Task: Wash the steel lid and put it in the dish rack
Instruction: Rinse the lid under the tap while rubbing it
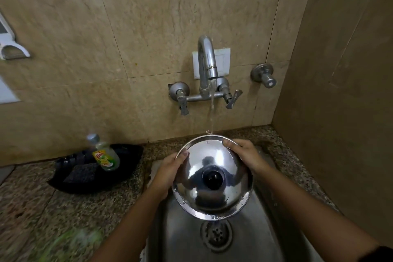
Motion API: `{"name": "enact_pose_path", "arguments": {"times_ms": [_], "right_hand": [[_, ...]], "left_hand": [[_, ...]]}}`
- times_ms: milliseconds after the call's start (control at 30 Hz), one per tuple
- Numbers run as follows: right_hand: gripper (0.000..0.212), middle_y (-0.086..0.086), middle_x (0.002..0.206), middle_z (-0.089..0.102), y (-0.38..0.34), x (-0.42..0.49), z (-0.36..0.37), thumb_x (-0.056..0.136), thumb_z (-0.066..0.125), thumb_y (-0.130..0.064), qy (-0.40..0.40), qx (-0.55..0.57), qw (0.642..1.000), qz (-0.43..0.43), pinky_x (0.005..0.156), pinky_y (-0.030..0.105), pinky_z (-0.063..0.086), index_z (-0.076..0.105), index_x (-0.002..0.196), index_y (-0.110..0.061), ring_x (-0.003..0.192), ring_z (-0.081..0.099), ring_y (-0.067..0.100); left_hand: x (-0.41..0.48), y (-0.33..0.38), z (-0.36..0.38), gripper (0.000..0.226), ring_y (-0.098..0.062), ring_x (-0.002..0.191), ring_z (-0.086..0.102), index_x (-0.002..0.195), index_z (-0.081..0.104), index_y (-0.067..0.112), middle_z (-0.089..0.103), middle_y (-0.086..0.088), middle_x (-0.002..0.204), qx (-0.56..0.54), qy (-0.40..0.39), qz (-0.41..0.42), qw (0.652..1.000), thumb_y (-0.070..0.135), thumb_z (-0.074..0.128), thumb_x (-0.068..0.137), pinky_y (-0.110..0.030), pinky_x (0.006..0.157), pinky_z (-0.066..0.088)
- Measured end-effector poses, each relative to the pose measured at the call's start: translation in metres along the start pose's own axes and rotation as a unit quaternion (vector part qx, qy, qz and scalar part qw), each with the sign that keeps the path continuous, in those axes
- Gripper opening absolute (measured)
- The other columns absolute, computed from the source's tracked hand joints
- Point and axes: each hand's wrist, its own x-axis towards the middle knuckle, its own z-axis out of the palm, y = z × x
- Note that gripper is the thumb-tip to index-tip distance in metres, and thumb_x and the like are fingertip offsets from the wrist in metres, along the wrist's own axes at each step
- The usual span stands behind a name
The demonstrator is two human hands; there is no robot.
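The round steel lid [229, 168] with a black knob in its middle is held tilted over the steel sink [180, 236], its domed top facing me. My left hand [168, 174] grips its left rim. On the upper right rim sits my right hand [246, 155], thumb over the edge. Water runs from the wall tap [207, 59] and strikes the lid's far rim. No dish rack is visible.
A black tray [70, 183] on the speckled granite counter at the left holds a green dish-soap bottle [106, 155] and a dark scrubber [81, 173]. The sink drain [215, 235] lies below the lid. A second valve [264, 75] sticks out of the wall at right. A blurred green thing [72, 242] lies at the bottom left.
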Motion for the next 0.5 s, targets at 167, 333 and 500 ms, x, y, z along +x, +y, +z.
{"name": "enact_pose_path", "arguments": {"times_ms": [167, 333, 500], "right_hand": [[0.035, -0.003, 0.061, 0.057, -0.018, 0.023, 0.002, 0.086, 0.067, -0.036, 0.023, -0.103, 0.992, -0.063, 0.06, 0.03, 0.041, 0.059, 0.062, -0.011, 0.058, 0.052, 0.01], [0.019, -0.012, 0.089, 0.059, -0.05, 0.026, 0.032, 0.087, 0.062, -0.041, -0.04, -0.323, 0.922, -0.208, 0.071, 0.031, 0.046, 0.068, 0.098, -0.027, 0.083, 0.058, 0.009], [0.029, -0.01, 0.096, 0.06, -0.05, 0.03, 0.037, 0.092, 0.056, -0.038, -0.104, -0.365, 0.889, -0.255, 0.081, 0.027, 0.045, 0.064, 0.119, -0.033, 0.093, 0.056, 0.008]], "left_hand": [[0.002, 0.007, 0.012, 0.018, -0.019, 0.072, 0.063, 0.085, 0.069, 0.011, 0.07, -0.006, 0.078, -0.066, 0.039, 0.053, 0.996, 0.02, 0.057, 0.093, -0.028, 0.068, 0.05], [0.0, 0.02, 0.024, 0.023, -0.008, 0.063, 0.065, 0.094, 0.069, -0.001, 0.07, -0.008, 0.078, -0.014, 0.029, 0.106, 0.994, 0.018, 0.055, 0.094, -0.013, 0.056, 0.049], [-0.002, 0.016, 0.022, 0.024, -0.016, 0.071, 0.063, 0.096, 0.071, -0.001, 0.07, -0.009, 0.08, -0.024, 0.051, 0.125, 0.991, 0.018, 0.057, 0.093, -0.013, 0.058, 0.05]]}}
